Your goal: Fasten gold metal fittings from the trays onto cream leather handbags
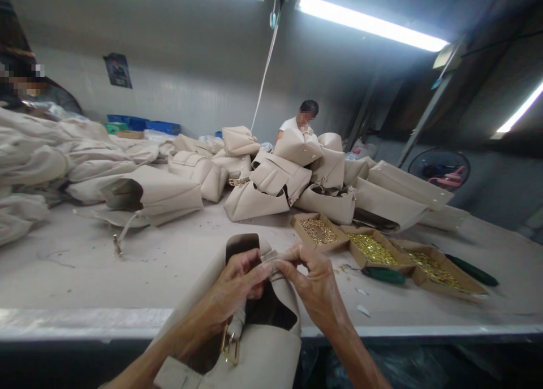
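Note:
A cream handbag (pixel 271 349) lies at the table's near edge, its dark inside showing through the opening. My left hand (pixel 240 279) pinches a cream strap (pixel 269 257) at the bag's far rim, between thumb and fingers. From the other side my right hand (pixel 311 279) grips the same strap, its thumb and forefinger pressed together close to the left thumb. What lies right between the fingertips is partly hidden. Below the left hand a gold buckle (pixel 230 344) hangs on a short strap over the opening.
Cardboard trays of small gold metal parts (pixel 318 230) (pixel 373 249) (pixel 441 270) stand to the right, with green-handled tools (pixel 384 275) (pixel 470 269) by them. Cream bags (pixel 280 177) are heaped across the table (pixel 169 276). A person (pixel 292 123) is behind the heap.

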Demonstrator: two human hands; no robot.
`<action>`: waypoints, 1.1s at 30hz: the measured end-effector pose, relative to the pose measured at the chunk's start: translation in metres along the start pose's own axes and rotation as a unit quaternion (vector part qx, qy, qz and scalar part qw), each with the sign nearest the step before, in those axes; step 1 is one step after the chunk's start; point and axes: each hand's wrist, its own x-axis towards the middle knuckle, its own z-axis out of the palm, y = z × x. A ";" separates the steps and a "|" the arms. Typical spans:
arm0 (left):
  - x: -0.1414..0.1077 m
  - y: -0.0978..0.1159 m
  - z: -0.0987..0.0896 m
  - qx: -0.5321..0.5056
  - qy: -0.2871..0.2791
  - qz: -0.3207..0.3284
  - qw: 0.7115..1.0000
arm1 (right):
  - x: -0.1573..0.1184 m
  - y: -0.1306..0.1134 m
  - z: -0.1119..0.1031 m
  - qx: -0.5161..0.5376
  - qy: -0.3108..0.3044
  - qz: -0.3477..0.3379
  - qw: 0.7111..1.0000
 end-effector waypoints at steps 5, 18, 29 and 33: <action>0.001 -0.002 -0.005 0.008 -0.003 -0.001 1.000 | 0.006 0.003 0.004 0.022 -0.006 0.015 1.000; 0.006 0.004 -0.011 -0.007 0.024 0.000 1.000 | 0.020 0.006 0.020 0.023 0.011 -0.022 0.999; 0.004 0.006 -0.010 -0.004 0.035 0.005 0.999 | 0.023 0.010 0.009 -0.004 -0.036 -0.011 0.999; 0.005 0.006 -0.011 -0.006 0.037 -0.003 0.999 | 0.022 0.014 -0.003 0.026 -0.044 -0.040 0.998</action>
